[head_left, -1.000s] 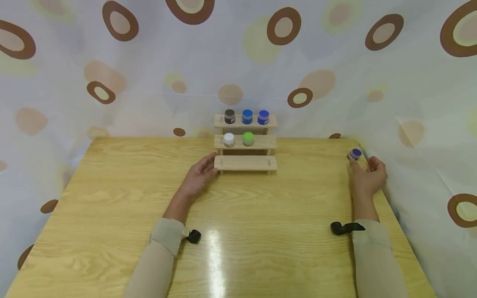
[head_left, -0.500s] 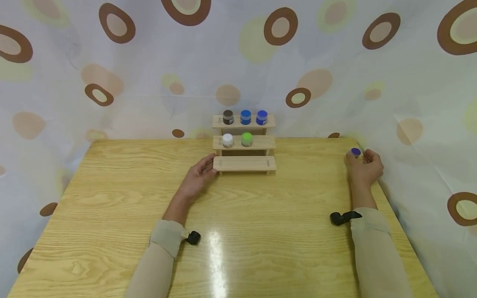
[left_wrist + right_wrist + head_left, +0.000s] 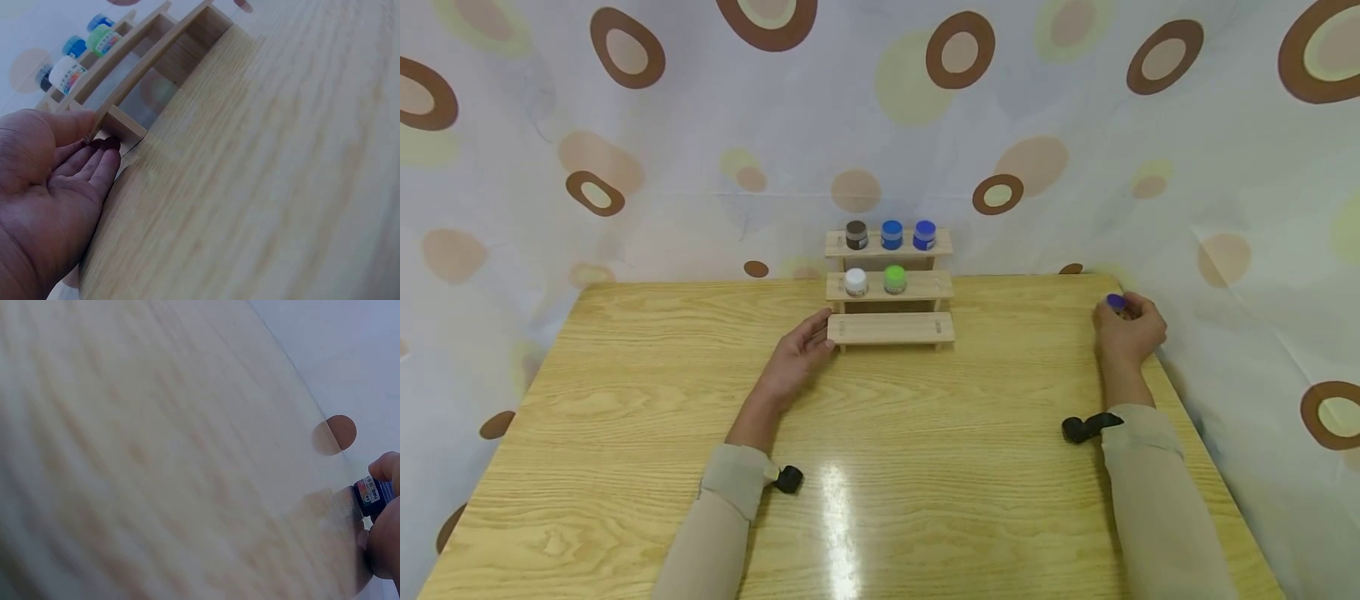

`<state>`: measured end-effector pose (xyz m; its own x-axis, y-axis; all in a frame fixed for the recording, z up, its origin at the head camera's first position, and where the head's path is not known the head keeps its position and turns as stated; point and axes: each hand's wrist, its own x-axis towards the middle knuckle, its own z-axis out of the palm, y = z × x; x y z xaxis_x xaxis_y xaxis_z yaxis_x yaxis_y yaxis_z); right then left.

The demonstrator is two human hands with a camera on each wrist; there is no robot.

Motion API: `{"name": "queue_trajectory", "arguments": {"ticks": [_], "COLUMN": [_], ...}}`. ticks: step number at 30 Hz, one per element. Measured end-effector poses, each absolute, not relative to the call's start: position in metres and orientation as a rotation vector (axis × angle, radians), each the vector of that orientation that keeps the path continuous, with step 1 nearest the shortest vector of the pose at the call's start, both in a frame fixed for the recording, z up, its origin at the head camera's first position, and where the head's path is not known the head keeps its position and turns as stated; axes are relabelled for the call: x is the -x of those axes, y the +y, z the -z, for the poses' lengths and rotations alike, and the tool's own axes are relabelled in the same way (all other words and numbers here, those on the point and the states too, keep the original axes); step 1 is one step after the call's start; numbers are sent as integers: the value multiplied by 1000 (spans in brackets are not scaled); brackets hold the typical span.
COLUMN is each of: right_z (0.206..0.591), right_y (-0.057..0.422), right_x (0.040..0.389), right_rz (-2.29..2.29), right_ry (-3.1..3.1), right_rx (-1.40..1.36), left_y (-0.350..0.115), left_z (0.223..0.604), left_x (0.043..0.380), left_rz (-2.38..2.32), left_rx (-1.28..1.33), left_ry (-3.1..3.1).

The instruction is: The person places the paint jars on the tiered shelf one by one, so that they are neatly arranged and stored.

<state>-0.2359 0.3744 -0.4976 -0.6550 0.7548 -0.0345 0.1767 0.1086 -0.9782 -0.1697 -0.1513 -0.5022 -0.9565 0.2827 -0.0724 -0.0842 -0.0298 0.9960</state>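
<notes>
At the far right corner of the table, my right hand (image 3: 1130,333) grips a small paint jar (image 3: 1116,302) with a purple-blue lid. The right wrist view shows the labelled side of this jar (image 3: 370,495) between thumb and fingers, low at the table's edge. My left hand (image 3: 793,357) holds the left end of the lowest step of a three-tier wooden stand (image 3: 891,328). In the left wrist view the thumb of that hand (image 3: 56,187) lies against the board's end, with the fingers beside the leg below.
On the top tier stand a black jar (image 3: 856,235), a blue jar (image 3: 892,235) and a darker blue jar (image 3: 925,236). The middle tier bears a white jar (image 3: 856,282) and a green-lidded jar (image 3: 895,280). Patterned cloth (image 3: 775,125) hangs behind the wooden table (image 3: 955,450).
My right hand has reached slightly farther forward and closed its thumb and fingers round the purple-lidded paint jar. My left hand stays at the stand's left end.
</notes>
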Motion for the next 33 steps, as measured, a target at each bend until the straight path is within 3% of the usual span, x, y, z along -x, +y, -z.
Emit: {"name": "queue_trajectory", "arguments": {"ticks": [10, 33], "right_z": [495, 426], "right_y": [369, 261], "right_x": [240, 230], "right_rz": [-1529, -1681], "right_ry": [-2000, -2285], "right_rx": [889, 190], "left_y": [-151, -151], "left_z": [503, 501], "left_x": [169, 170], "left_rz": [-2074, -2096], "left_rx": [-215, -212], "left_ry": [1988, 1979]}}
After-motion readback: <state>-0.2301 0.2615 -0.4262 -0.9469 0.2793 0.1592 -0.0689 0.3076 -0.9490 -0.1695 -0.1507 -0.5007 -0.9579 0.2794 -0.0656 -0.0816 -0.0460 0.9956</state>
